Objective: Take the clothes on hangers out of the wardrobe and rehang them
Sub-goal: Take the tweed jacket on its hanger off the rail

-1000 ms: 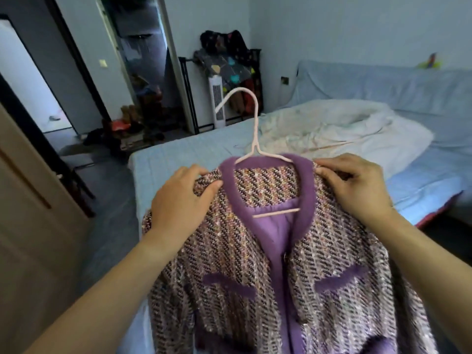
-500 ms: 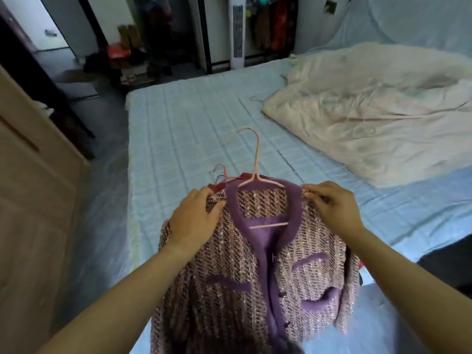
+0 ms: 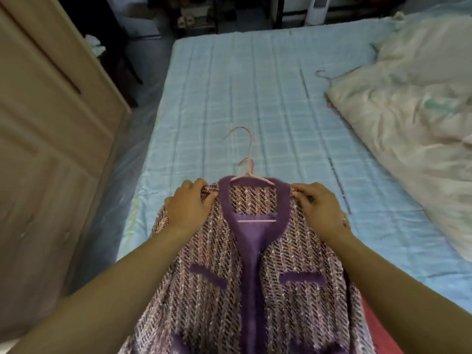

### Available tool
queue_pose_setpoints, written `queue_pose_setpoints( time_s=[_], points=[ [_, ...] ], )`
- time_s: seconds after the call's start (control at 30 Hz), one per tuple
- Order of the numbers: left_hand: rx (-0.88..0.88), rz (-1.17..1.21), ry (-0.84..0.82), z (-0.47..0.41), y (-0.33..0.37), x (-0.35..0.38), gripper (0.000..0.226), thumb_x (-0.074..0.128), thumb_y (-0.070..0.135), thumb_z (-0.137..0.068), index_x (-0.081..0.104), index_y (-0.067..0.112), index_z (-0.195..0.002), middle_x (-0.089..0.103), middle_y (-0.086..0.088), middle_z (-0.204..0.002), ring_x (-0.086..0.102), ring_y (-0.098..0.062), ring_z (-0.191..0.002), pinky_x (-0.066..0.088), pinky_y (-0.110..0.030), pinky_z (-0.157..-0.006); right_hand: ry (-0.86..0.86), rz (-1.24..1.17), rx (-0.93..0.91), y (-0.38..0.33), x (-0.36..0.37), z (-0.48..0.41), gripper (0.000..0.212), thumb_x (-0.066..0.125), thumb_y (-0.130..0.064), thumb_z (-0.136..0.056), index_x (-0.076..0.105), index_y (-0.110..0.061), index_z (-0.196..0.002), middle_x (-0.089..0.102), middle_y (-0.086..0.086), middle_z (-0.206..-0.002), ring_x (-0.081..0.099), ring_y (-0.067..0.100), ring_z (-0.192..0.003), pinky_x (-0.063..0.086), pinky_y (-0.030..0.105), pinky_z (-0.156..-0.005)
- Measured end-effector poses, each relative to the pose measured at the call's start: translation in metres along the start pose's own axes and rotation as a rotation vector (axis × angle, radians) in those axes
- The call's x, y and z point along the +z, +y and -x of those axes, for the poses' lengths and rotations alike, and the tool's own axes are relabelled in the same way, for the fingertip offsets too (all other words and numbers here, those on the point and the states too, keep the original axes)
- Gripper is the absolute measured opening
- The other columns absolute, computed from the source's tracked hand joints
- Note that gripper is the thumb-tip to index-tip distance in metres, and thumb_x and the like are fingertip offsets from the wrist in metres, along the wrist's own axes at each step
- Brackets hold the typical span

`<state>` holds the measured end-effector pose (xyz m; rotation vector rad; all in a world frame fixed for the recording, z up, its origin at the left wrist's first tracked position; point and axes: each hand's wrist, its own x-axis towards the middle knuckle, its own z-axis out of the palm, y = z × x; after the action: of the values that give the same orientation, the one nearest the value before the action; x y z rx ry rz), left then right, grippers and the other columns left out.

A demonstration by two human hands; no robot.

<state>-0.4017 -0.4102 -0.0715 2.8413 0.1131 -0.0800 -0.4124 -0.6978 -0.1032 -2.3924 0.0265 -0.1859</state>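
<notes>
A purple tweed jacket with plain purple trim lies front up on the near end of the bed, on a pale pink hanger whose hook points away from me. My left hand grips the jacket's left shoulder. My right hand grips its right shoulder. A red hanger hook peeks out just behind the pink one. A red garment shows under the jacket at the lower right.
The light blue quilted bed stretches ahead. A crumpled cream duvet covers its right side, with a grey hanger hook at its edge. The beige wardrobe stands at the left. A white tower fan is beyond the bed.
The jacket has come down from chest height onto the bed, and my view has tilted downward. Both hands have stayed on its shoulders throughout.
</notes>
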Motion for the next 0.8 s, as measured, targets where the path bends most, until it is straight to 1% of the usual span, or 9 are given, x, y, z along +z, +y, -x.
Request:
queue_pose_setpoints(
  time_s=[0.07,0.13,0.2,0.33,0.47,0.53,0.6,0.7,0.8],
  points=[
    [-0.068,-0.023,-0.088,-0.015,-0.002,0.027,0.037,0.046,0.051,-0.092,0.051,0.023,-0.116,0.053,-0.007,-0.113,0.054,-0.032,-0.103,0.037,-0.045,-0.087,-0.066,0.049,0.006,0.024,0.024,-0.017,0.017,0.059,-0.026,-0.088,0.070,-0.027,-0.101,0.066,0.002,-0.089,0.061,0.023,-0.085,0.049,0.039,-0.074],
    [-0.120,-0.045,-0.196,-0.026,-0.007,0.053,0.046,0.043,0.054,-0.092,0.044,0.026,-0.128,0.049,-0.007,-0.126,0.051,-0.031,-0.113,0.037,-0.046,-0.092,-0.138,0.118,-0.010,0.044,0.044,-0.032,0.019,0.059,-0.030,-0.088,0.070,-0.028,-0.103,0.068,0.002,-0.094,0.061,0.025,-0.089,0.049,0.036,-0.076],
    [-0.138,-0.080,-0.282,-0.029,-0.013,0.077,0.057,0.040,0.058,-0.091,0.034,0.028,-0.140,0.042,-0.007,-0.138,0.045,-0.030,-0.122,0.037,-0.047,-0.097,-0.250,0.206,0.005,0.058,0.062,-0.046,0.025,0.060,-0.033,-0.087,0.067,-0.026,-0.110,0.065,0.005,-0.107,0.060,0.027,-0.099,0.047,0.036,-0.081],
    [-0.098,-0.213,-0.366,-0.014,-0.016,0.106,0.065,0.032,0.064,-0.089,0.020,0.036,-0.146,0.029,-0.003,-0.152,0.028,-0.027,-0.138,0.027,-0.053,-0.109,-0.507,0.338,-0.003,0.066,0.088,-0.050,0.048,0.053,-0.042,-0.090,0.048,-0.023,-0.134,0.045,0.010,-0.140,0.043,0.030,-0.125,0.040,0.043,-0.099],
    [-0.114,-0.217,-0.406,0.014,-0.017,0.107,0.068,0.021,0.071,-0.086,0.011,0.043,-0.147,0.013,0.002,-0.158,0.008,-0.024,-0.145,0.010,-0.057,-0.114,-0.654,0.468,-0.083,0.052,0.086,-0.029,0.060,0.030,-0.056,-0.092,0.032,-0.025,-0.143,0.029,0.006,-0.150,0.027,0.027,-0.137,0.024,0.051,-0.109],
    [-0.113,-0.217,-0.392,0.027,-0.018,0.097,0.076,0.012,0.077,-0.080,0.010,0.043,-0.147,0.012,0.002,-0.158,0.007,-0.023,-0.145,0.008,-0.058,-0.114,-0.682,0.501,-0.142,0.038,0.077,-0.016,0.079,0.008,-0.064,-0.080,0.029,-0.024,-0.144,0.026,0.006,-0.152,0.022,0.028,-0.139,0.019,0.054,-0.109],
    [-0.126,-0.185,-0.344,0.041,-0.017,0.081,0.085,0.002,0.078,-0.071,0.014,0.042,-0.147,0.015,0.002,-0.158,0.009,-0.022,-0.145,0.007,-0.056,-0.113,-0.717,0.510,-0.173,0.025,0.070,-0.004,0.086,0.000,-0.065,-0.076,0.027,-0.023,-0.145,0.023,0.005,-0.153,0.017,0.028,-0.141,0.015,0.055,-0.110],
    [-0.111,-0.114,-0.218,0.063,-0.015,0.054,0.083,0.009,0.077,-0.073,0.027,0.038,-0.145,0.027,0.000,-0.154,0.020,-0.020,-0.142,0.014,-0.052,-0.112,-0.621,0.441,-0.253,-0.002,0.059,0.011,0.081,0.009,-0.065,-0.081,0.039,-0.017,-0.139,0.037,0.010,-0.146,0.029,0.033,-0.136,0.024,0.060,-0.107],
    [-0.056,-0.064,-0.078,0.089,-0.016,0.029,0.071,0.026,0.073,-0.080,0.043,0.034,-0.137,0.046,-0.002,-0.141,0.040,-0.023,-0.132,0.027,-0.058,-0.105,-0.586,0.387,-0.349,-0.039,0.048,0.026,0.074,0.019,-0.064,-0.085,0.049,-0.015,-0.132,0.049,0.012,-0.136,0.041,0.034,-0.128,0.035,0.059,-0.100]
  ],
)
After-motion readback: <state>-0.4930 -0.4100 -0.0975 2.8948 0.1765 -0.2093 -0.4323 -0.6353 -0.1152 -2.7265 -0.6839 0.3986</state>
